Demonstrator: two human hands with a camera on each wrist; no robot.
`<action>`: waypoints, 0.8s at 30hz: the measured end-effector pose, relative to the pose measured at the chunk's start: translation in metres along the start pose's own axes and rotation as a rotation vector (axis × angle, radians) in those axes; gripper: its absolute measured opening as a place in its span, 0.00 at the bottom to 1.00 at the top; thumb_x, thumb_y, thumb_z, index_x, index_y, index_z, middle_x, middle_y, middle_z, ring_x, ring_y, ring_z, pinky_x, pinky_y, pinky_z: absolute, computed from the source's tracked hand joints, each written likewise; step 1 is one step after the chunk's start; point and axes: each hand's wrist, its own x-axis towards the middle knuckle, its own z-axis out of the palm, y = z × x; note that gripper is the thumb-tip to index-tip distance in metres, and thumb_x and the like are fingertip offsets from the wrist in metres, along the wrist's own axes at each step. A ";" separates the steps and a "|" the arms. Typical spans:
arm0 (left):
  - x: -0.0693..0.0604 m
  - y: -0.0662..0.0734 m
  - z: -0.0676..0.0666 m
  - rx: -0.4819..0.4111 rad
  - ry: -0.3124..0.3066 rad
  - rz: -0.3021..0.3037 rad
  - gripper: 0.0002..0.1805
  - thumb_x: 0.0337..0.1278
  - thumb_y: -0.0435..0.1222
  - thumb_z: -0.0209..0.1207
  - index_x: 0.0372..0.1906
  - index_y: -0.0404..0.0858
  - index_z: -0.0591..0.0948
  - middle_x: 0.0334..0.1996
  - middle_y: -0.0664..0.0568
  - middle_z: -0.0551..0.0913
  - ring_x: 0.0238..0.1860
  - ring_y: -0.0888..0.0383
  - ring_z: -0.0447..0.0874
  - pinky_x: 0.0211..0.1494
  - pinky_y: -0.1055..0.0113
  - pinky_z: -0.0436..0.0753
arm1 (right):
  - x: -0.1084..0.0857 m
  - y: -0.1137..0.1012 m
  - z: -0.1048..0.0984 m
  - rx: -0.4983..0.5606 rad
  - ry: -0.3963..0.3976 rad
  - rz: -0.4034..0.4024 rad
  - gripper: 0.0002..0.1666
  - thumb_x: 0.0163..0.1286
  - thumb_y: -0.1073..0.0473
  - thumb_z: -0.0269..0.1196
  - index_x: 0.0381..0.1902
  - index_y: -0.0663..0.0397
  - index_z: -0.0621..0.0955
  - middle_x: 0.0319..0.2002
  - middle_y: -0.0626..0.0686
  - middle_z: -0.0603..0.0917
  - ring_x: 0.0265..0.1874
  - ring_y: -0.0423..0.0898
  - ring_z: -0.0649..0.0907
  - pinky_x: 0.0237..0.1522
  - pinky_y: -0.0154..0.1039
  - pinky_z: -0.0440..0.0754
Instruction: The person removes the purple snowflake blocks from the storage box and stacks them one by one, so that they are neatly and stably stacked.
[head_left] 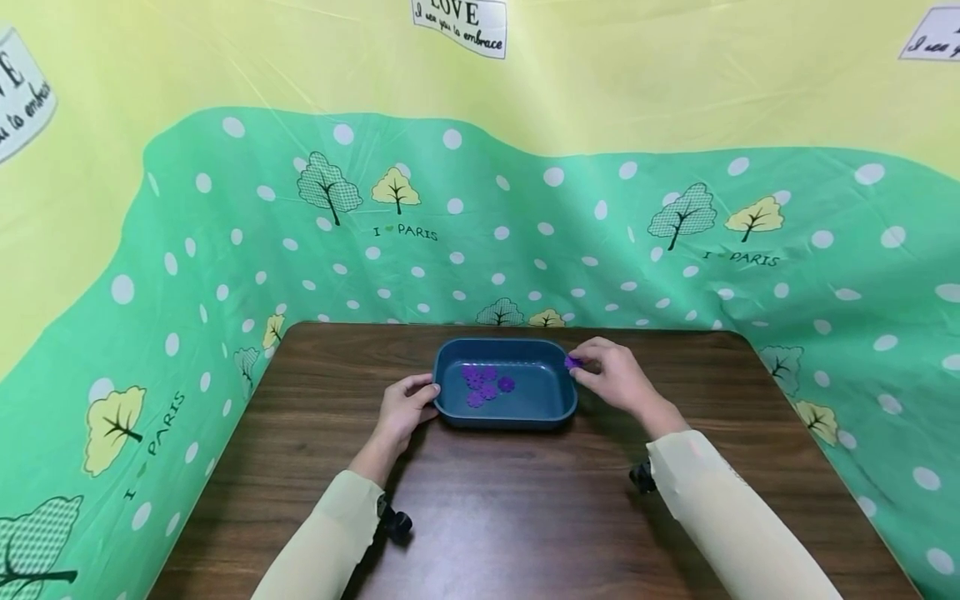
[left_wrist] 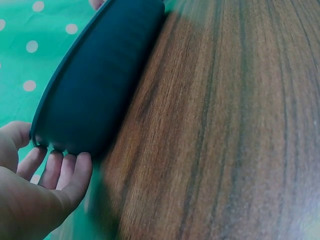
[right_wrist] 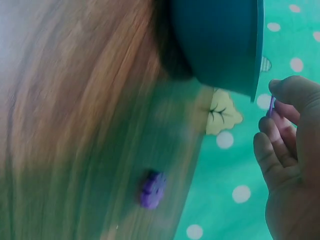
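Pale sleeves [head_left: 738,517] foremost, the right grip [head_left: 617,379] pinches a purple piece [head_left: 572,362] by the blue tray's [head_left: 536,398] right rim, best held lightly while the left grip [head_left: 403,408], closed on the left end, steadies it.

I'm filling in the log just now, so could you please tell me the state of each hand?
Left hand: closed, holding the blue tray by its left end.
Right hand: closed, pinching a purple piece.
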 end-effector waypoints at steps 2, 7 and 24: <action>0.000 0.000 0.000 0.002 0.001 0.000 0.21 0.66 0.31 0.64 0.62 0.29 0.81 0.49 0.43 0.85 0.45 0.54 0.86 0.48 0.57 0.91 | -0.004 0.004 -0.003 -0.006 0.007 0.010 0.13 0.65 0.64 0.72 0.48 0.60 0.89 0.47 0.55 0.86 0.42 0.51 0.86 0.40 0.47 0.87; 0.001 -0.001 -0.001 -0.002 -0.005 -0.007 0.22 0.66 0.32 0.65 0.62 0.29 0.80 0.50 0.42 0.85 0.43 0.57 0.86 0.50 0.56 0.90 | -0.014 0.016 -0.009 -0.032 0.036 0.028 0.12 0.65 0.64 0.72 0.47 0.59 0.89 0.46 0.55 0.87 0.41 0.51 0.85 0.39 0.45 0.86; 0.002 -0.002 -0.002 0.002 -0.008 -0.015 0.22 0.66 0.32 0.65 0.63 0.30 0.80 0.51 0.41 0.84 0.43 0.58 0.86 0.48 0.60 0.91 | -0.055 0.059 -0.027 -0.104 -0.011 0.186 0.14 0.69 0.61 0.70 0.50 0.62 0.87 0.50 0.61 0.85 0.51 0.62 0.84 0.52 0.63 0.85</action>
